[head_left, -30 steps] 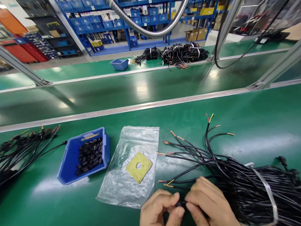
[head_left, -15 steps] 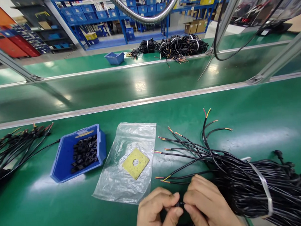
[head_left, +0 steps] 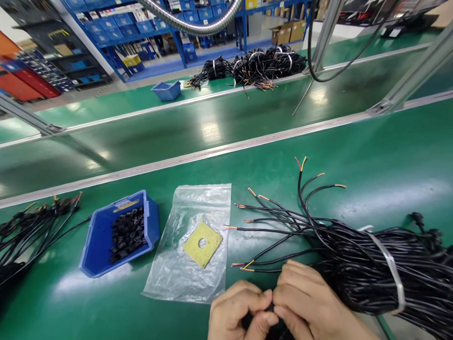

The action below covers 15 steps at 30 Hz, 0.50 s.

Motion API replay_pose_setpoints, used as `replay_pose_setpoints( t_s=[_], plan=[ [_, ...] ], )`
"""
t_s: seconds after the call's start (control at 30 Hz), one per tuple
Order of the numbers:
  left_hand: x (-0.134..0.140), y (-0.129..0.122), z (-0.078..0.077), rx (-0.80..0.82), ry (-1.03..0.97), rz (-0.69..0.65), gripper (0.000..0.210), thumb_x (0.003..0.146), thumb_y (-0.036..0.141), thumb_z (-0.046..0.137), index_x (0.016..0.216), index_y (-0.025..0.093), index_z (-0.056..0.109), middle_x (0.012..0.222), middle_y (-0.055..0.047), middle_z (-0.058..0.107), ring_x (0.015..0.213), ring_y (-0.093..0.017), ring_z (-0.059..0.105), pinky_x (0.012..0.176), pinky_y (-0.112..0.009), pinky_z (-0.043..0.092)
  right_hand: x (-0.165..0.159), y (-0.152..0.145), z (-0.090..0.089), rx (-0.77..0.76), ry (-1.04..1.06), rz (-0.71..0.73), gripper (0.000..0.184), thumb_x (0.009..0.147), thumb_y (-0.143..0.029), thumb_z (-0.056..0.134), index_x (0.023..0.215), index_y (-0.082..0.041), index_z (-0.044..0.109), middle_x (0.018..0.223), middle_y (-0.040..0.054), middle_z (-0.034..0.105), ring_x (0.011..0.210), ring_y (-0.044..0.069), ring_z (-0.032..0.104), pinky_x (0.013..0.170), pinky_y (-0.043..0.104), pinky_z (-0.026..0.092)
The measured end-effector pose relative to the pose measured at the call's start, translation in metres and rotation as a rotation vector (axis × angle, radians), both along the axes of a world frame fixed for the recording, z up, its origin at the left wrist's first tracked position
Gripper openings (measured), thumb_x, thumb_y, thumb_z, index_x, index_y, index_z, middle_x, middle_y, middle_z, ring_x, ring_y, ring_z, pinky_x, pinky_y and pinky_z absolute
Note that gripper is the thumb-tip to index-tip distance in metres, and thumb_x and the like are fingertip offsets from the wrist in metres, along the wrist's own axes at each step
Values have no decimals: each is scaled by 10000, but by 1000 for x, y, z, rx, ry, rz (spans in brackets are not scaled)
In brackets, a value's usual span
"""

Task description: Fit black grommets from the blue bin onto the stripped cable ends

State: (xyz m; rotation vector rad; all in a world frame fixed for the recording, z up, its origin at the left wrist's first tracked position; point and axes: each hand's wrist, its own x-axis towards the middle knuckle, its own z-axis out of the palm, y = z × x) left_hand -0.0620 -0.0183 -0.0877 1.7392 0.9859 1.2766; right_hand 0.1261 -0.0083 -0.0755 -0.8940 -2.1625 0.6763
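Observation:
At the bottom centre, my left hand (head_left: 240, 309) pinches a small black part (head_left: 270, 307) between thumb and forefinger. My right hand (head_left: 303, 301) is closed right against it, its fingertips on what looks like a thin black cable, mostly hidden by the fingers. Dark cable shows beneath both hands. Beside my right hand lies a thick bundle of black cables (head_left: 371, 274) with a white tie; their stripped ends with red, yellow and orange wires point left. A blue bin (head_left: 88, 254) of small black parts (head_left: 129, 231) stands to the left.
A clear plastic bag (head_left: 163, 272) with a yellow square sponge (head_left: 194, 245) lies on the green bench. More black cables (head_left: 27, 237) are at the far left. Behind a metal rail (head_left: 212, 152) stand another blue bin (head_left: 166, 91) and cable bundles (head_left: 260, 67). A metal hose (head_left: 194, 27) hangs above.
My fingertips have come closer together around the small black part, hiding more of it. The camera view has shifted slightly; the things on the bench stay put.

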Motion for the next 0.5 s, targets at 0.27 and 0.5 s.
replay_pose_setpoints(
  t_s=[0.27, 0.5],
  plan=[
    [-1, -9, -2, -339, -189, 57, 93, 857, 152, 747, 915, 224, 752, 725, 7, 657, 564, -121, 629, 519, -208, 525, -5, 2, -1, 107, -20, -92, 142, 983, -75, 467, 960, -157, 581, 765, 22, 587, 704, 163, 474, 668, 324, 319],
    [3, -7, 8, -252, -136, 41, 180, 801, 95, 785, 941, 207, 791, 731, -18, 720, 608, -135, 657, 558, -214, 544, 2, 1, 2, 10, 43, -40, 151, 960, -88, 477, 867, -178, 554, 743, 5, 546, 680, 147, 446, 664, 313, 329]
  ],
)
